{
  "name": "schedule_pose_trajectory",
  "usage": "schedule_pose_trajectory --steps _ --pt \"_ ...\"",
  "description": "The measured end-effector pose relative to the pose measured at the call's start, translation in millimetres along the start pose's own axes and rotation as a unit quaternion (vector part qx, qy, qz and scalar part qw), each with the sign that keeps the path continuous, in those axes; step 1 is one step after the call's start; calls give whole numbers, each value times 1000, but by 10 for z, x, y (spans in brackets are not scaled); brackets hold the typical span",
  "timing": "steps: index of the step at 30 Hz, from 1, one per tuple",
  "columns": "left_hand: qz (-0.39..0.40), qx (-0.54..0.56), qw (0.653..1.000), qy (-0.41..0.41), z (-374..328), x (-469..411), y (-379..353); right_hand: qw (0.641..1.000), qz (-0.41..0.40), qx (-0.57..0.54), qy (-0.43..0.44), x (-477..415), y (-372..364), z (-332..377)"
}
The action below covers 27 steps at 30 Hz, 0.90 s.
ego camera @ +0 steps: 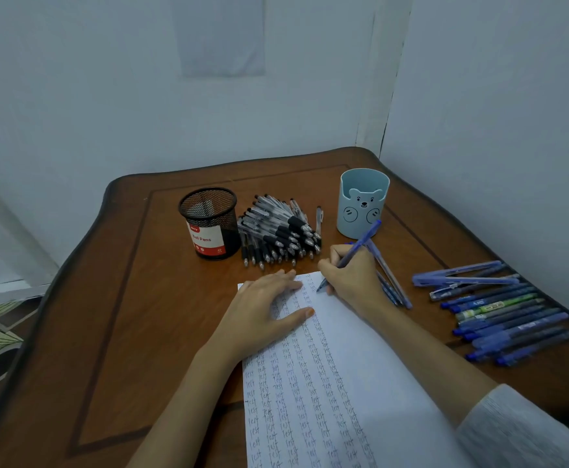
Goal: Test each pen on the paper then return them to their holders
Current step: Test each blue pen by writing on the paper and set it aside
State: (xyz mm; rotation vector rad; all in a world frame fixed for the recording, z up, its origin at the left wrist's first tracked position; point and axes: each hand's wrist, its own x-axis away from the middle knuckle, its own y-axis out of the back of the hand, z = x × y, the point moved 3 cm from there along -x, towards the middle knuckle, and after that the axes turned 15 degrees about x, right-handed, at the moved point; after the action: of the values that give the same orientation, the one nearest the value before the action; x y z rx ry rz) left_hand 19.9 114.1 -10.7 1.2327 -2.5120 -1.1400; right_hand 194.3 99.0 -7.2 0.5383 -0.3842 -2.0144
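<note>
My right hand grips a blue pen, its tip touching the top of the white paper. Columns of the word "test" cover the sheet's left half. My left hand lies flat on the paper's upper left, fingers spread. A heap of black pens lies between a black mesh holder and a light blue bear holder. Several blue pens lie in a row at the right. A few more blue pens lie just behind my right hand.
The brown wooden table stands in a corner, with walls close behind and on the right. Its left edge drops to a patterned floor. The blue pens at the right lie near the table's edge.
</note>
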Motion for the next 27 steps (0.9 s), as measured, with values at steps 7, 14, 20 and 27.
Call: schedule_pose_trajectory --steps 7,14,20,27 --pt "6 -1 1000 2 -21 6 5 1000 20 -6 11 -21 -23 -20" --pt "9 -9 1000 4 -39 8 6 999 31 -3 21 -16 -30 -4" --pt "12 -15 1000 10 -48 8 4 1000 18 -9 16 -24 -28 -14" --pt "17 -21 1000 11 -54 17 4 1000 11 -9 18 -17 -11 -16"
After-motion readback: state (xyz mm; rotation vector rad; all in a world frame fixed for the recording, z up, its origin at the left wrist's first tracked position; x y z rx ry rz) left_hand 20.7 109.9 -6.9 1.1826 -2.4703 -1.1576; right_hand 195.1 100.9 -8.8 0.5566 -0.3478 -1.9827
